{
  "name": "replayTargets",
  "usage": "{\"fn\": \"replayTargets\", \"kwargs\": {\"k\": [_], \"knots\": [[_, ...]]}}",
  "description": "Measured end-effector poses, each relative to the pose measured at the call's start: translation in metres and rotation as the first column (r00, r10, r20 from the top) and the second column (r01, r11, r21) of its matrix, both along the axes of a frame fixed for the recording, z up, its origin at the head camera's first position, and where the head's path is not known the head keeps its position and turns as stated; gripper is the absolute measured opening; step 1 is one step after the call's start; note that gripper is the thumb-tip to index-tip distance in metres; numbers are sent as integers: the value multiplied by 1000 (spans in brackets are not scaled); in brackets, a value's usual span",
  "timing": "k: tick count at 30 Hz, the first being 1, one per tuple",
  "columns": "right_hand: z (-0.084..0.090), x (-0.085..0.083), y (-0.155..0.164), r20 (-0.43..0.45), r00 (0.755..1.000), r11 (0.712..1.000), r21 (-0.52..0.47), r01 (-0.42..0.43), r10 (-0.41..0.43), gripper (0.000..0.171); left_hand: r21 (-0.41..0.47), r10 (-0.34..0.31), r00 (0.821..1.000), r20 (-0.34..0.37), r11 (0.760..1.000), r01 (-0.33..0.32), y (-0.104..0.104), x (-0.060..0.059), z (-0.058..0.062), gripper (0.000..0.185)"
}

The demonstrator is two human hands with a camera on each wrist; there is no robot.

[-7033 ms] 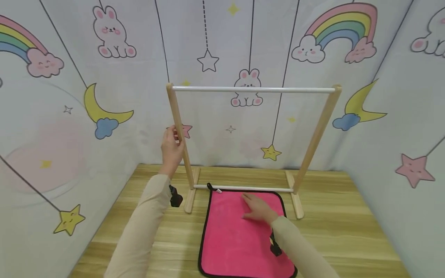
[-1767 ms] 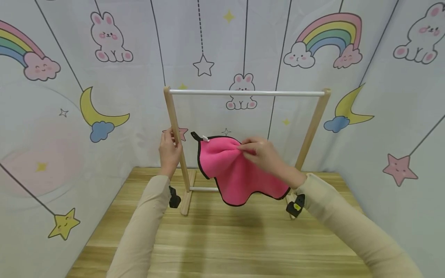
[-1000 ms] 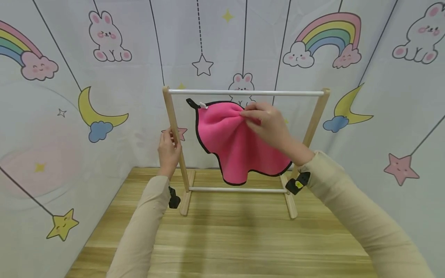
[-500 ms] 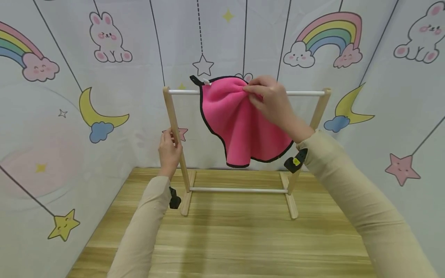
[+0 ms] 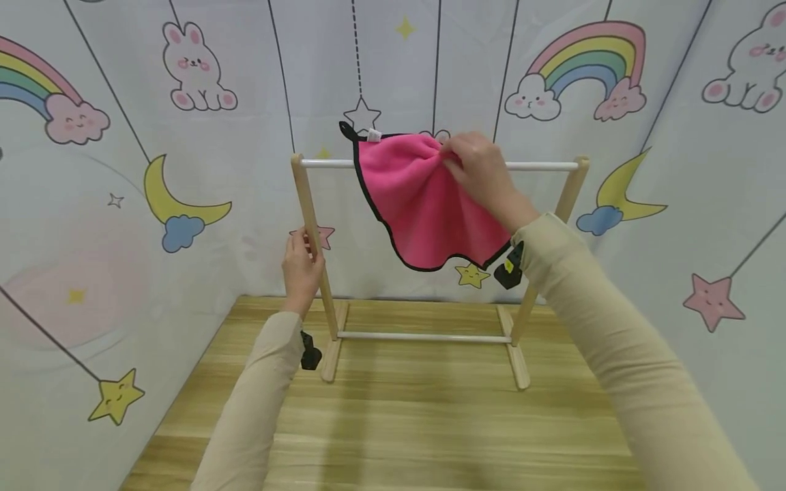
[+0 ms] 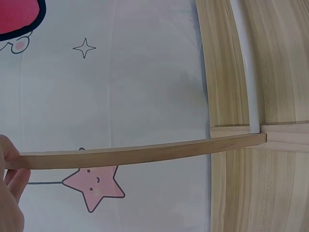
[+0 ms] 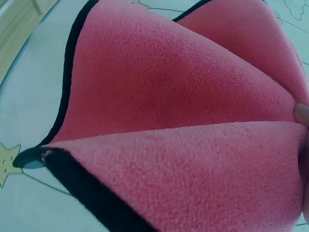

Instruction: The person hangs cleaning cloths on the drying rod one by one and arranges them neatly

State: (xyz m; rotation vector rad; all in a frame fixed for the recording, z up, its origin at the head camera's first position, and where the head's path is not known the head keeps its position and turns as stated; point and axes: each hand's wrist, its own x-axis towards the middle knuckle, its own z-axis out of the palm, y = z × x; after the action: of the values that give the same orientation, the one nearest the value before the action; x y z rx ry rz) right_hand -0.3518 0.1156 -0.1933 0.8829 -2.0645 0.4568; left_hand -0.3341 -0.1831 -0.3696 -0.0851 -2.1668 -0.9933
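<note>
A pink towel (image 5: 405, 194) with black edging, a corner loop and a small white tag hangs bunched from my right hand (image 5: 482, 167). Thumb and fingers pinch it near its upper edge. It covers the middle of the white top bar (image 5: 540, 166) of a wooden rack; whether it touches the bar cannot be seen. My left hand (image 5: 301, 269) grips the rack's left post (image 5: 310, 211) partway up. In the left wrist view, fingers (image 6: 18, 181) wrap that post (image 6: 120, 155). Soft folds of the towel (image 7: 169, 82) fill the right wrist view, with only fingertips showing at the right edge.
The rack stands on a wood-grain table (image 5: 393, 416), on two feet joined by a white lower bar (image 5: 424, 337). A white curtain (image 5: 245, 136) printed with rabbits, rainbows, moons and stars surrounds the table. Black cameras (image 5: 508, 273) sit at both wrists.
First flat on the table under my right hand, the towel has been pinched, lifted and raised to top-bar height. In the last half second its lower edge rose slightly. My left hand stayed on the post.
</note>
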Motion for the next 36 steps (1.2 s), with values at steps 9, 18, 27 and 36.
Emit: {"fn": "replayTargets", "kwargs": {"k": [9, 18, 27, 36], "knots": [[-3, -1, 3, 52, 997, 998, -5, 65, -65, 23, 2, 4, 1000, -12, 1000, -4, 0, -2, -2, 42], [1, -2, 7, 169, 981, 994, 59, 90, -99, 27, 7, -6, 999, -38, 1000, 6, 0, -4, -4, 40], [14, -4, 9, 354, 925, 990, 66, 122, -138, 26, -6, 2, 998, -59, 1000, -2, 0, -1, -3, 42], [17, -1, 9, 414, 902, 993, 44, 114, -122, 27, 32, -46, 998, -51, 998, 47, -1, 2, -3, 37]]}}
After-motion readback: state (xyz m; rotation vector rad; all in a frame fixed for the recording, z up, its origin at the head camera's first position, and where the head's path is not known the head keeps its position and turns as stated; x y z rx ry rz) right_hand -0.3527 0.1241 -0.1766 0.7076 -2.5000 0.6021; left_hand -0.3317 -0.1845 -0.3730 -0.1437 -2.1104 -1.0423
